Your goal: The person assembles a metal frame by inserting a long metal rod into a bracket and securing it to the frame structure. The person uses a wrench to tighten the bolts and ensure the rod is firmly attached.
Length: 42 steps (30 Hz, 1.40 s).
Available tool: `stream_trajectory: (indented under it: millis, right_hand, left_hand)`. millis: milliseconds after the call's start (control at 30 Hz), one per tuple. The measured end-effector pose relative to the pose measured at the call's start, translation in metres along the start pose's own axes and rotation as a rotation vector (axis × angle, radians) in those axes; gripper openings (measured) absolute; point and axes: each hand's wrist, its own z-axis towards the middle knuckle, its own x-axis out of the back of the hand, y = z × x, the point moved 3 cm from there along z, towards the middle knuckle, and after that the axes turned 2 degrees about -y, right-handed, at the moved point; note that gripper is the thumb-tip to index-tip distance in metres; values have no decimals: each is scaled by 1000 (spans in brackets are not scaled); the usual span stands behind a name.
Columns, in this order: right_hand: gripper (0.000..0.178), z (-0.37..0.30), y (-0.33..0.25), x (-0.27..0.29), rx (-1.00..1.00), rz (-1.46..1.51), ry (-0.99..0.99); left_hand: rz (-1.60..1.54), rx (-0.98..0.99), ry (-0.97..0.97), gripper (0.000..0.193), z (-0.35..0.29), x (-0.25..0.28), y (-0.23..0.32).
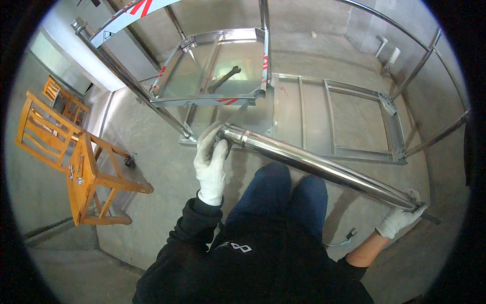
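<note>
A shiny chrome metal tube slants across in front of my knees, its left end farther away than its right. My left hand, in a white glove, is closed around the collared left end. At the lower right end my right hand, also gloved, grips the tube. A short dark bar sticks out beyond that hand. Just past the left end stands a metal frame with a shiny raised tray, on which a dark wrench lies.
A flat metal frame with crossbars lies beyond the tube. Curved chrome rails rise at right. A wooden chair at left carries small metal tools. Near my right forearm a cable plug lies on the floor. White pipes stand by the wall.
</note>
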Motion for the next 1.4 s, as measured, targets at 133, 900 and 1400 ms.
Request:
stream_trajectory:
  millis: [133,900,1400]
  right_hand:
    - [26,-1,6,-19,-130,272,-86]
    - [26,-2,15,-29,-151,364,-152]
    - [27,0,-27,19,310,-676,44]
  left_hand:
    - [240,-154,21,32,-4,-2,10]
    - [-63,80,95,33,-17,0,-15]
    - [-486,274,313,36,29,34,-49]
